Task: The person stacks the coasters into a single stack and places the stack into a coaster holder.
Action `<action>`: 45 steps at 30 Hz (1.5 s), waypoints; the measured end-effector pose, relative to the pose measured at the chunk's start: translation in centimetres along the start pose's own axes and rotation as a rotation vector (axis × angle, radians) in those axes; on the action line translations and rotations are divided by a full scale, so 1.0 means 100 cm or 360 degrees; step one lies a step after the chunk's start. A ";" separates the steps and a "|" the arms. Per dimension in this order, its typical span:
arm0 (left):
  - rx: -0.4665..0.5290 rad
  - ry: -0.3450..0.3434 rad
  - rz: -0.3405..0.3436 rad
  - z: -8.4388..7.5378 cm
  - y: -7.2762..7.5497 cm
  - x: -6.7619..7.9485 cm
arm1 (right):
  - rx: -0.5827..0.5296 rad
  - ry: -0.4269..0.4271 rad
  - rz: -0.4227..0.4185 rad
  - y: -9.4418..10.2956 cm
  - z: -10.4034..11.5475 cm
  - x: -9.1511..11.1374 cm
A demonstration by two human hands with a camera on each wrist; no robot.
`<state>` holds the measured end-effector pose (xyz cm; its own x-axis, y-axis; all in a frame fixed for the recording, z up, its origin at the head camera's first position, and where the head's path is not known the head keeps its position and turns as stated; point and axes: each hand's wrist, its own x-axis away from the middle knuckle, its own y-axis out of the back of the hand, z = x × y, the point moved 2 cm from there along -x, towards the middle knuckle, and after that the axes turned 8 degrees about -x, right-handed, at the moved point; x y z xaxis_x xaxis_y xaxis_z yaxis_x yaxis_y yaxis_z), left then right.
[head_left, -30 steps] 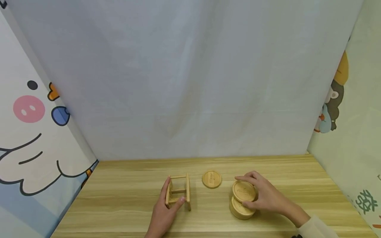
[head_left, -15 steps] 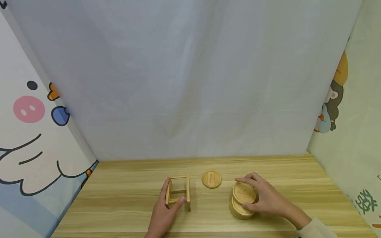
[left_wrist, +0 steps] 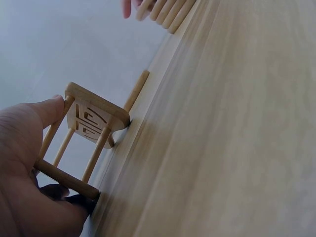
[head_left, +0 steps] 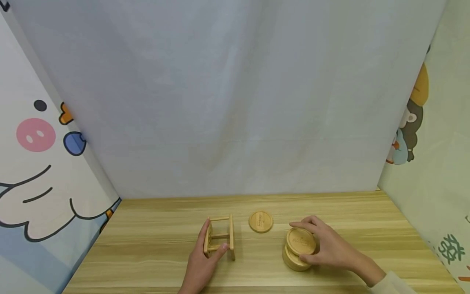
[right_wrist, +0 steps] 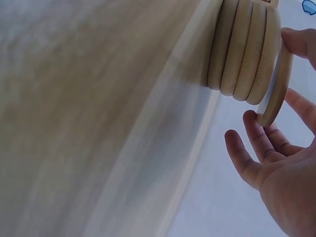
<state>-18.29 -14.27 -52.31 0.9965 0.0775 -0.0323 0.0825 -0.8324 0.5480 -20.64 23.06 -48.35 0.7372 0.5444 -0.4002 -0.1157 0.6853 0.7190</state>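
Observation:
In the head view my left hand (head_left: 202,261) grips a small wooden coaster holder (head_left: 232,237) with side panels joined by rods. The left wrist view shows cut-out marks in one panel of the coaster holder (left_wrist: 96,111). My right hand (head_left: 330,247) pinches a round wooden coaster (head_left: 301,241) just over a stack of coasters (head_left: 295,263). Seen from the right wrist, the pinched coaster (right_wrist: 278,94) is tilted, with a narrow gap to the several stacked coasters (right_wrist: 242,54). Another engraved coaster (head_left: 261,221) lies flat between the holder and the stack.
The wood-grain table (head_left: 165,237) meets a pale grey curtain (head_left: 238,122) at its back edge. Cartoon-printed panels stand at the left (head_left: 47,171) and right (head_left: 429,171).
My right hand and the pinched coaster have sunk slightly towards the stack. The left hand, the holder and the lone coaster stay where they were.

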 end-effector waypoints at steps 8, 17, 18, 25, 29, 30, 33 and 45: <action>0.0007 0.0007 0.0003 0.001 0.000 -0.001 | -0.0031 -0.0008 0.0012 -0.001 0.002 0.003; 0.0010 0.0000 0.0009 0.002 -0.001 -0.001 | -0.0035 0.0074 -0.0013 -0.004 0.002 0.007; 0.0011 -0.0001 0.0009 0.002 -0.001 -0.001 | -0.0034 0.0083 -0.0014 -0.004 0.002 0.007; 0.0012 0.0002 0.0007 0.002 -0.001 -0.001 | -0.0009 0.0137 -0.0017 -0.004 0.000 0.009; 0.0006 0.0005 0.0007 0.002 0.000 -0.001 | -0.0010 0.0143 -0.0008 -0.004 0.001 0.010; 0.0003 0.0005 0.0006 0.001 0.000 -0.001 | -0.0012 0.0145 -0.0006 -0.004 0.001 0.010; 0.0002 0.0005 0.0006 0.001 0.000 -0.001 | -0.0009 0.0148 0.0000 -0.004 0.001 0.010; -0.0006 0.0019 0.0005 0.001 -0.001 -0.001 | -0.0002 0.0159 0.0013 -0.004 0.001 0.012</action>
<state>-18.40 -14.26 -52.40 0.9965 0.0815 -0.0208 0.0794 -0.8307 0.5510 -19.66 23.35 -49.04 0.6661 0.5956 -0.4490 -0.1225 0.6811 0.7219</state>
